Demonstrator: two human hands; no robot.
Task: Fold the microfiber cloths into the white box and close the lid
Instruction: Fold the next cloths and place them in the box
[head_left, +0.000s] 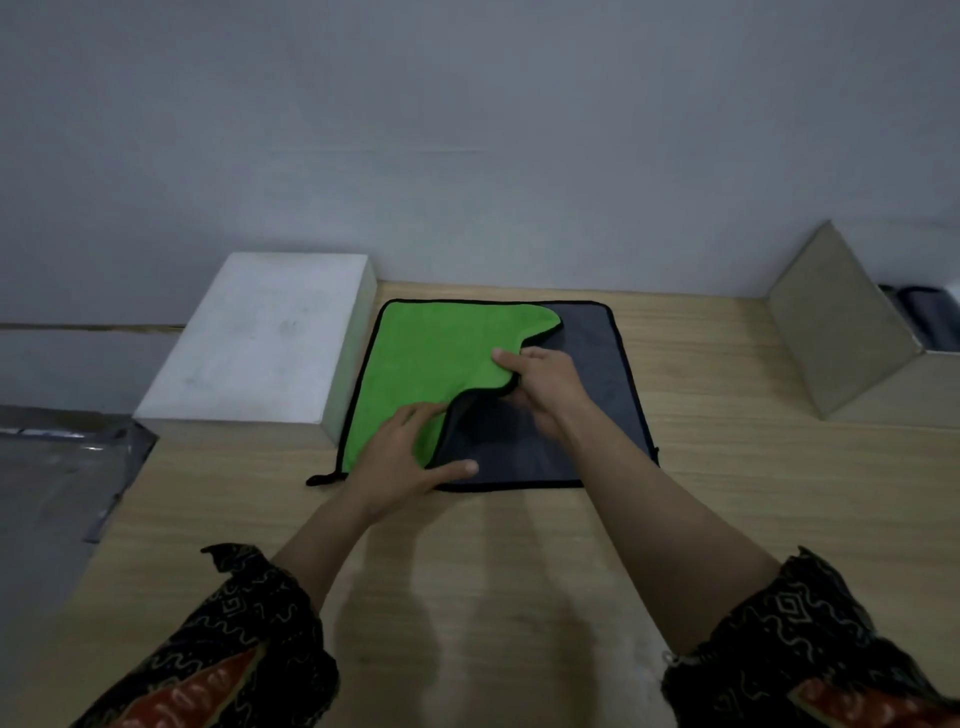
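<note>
Right hand (545, 387) pinches the green flap of the microfiber cloth (415, 353) lying on the desk (519, 545); left hand (405, 457) presses it flat, fingers straight. First fold seemingly midway; next, carry the flap across squarely

The right hand (545, 387) has its fingers tucked under the folded-over green flap of the cloth (431, 353), so only its thumb and back show. That flap and the left hand (400, 457) cover much of the cloth's grey side. A leaning tan panel (831, 322) hides most of what lies behind it, the dark thing (919, 312) there is blurred and cut off by the right edge, and the patterned sleeves (234, 649) run off the bottom edge.
</note>
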